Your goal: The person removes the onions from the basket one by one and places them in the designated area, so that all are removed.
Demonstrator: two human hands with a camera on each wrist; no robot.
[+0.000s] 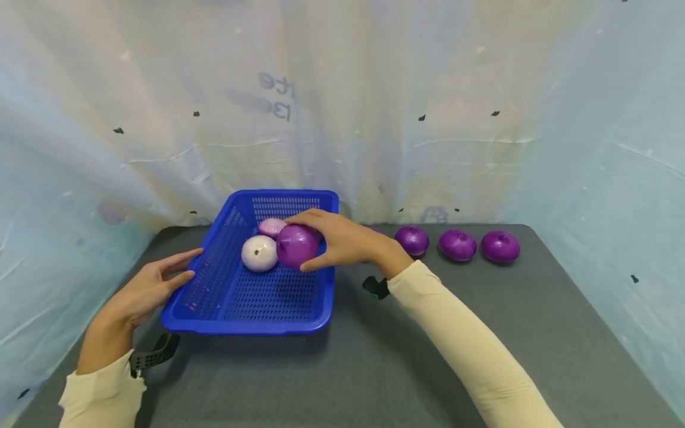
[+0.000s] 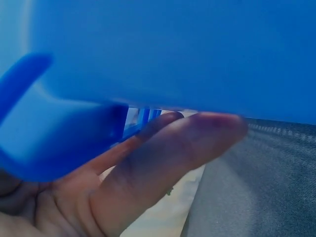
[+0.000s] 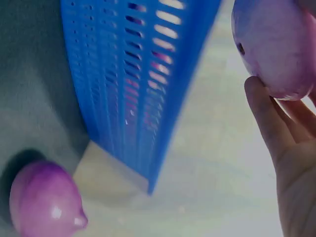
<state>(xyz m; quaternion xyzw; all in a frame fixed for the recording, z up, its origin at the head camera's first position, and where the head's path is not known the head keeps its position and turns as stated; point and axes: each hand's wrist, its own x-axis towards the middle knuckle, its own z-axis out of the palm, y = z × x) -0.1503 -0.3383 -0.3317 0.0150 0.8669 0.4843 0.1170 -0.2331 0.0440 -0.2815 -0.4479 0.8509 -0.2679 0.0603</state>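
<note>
My right hand (image 1: 342, 238) holds a purple onion (image 1: 296, 246) over the blue basket (image 1: 246, 326), fingers on its far side and thumb near its lower right. In the right wrist view this onion (image 3: 274, 47) is above the basket's rim, its dark end showing. Inside the basket lie a white onion (image 1: 259, 254) and a pale pink onion (image 1: 271, 227), the latter partly hidden behind the held one. My left hand (image 1: 147, 291) touches the basket's left rim with nearly straight fingers; in the left wrist view its thumb (image 2: 173, 148) lies against the blue plastic.
To the right of the basket, several purple onions stand in a row along the back of the grey table (image 1: 407, 356), among them one onion (image 1: 457, 245) and the rightmost onion (image 1: 500, 246). A pale curtain (image 1: 374, 107) hangs right behind the table.
</note>
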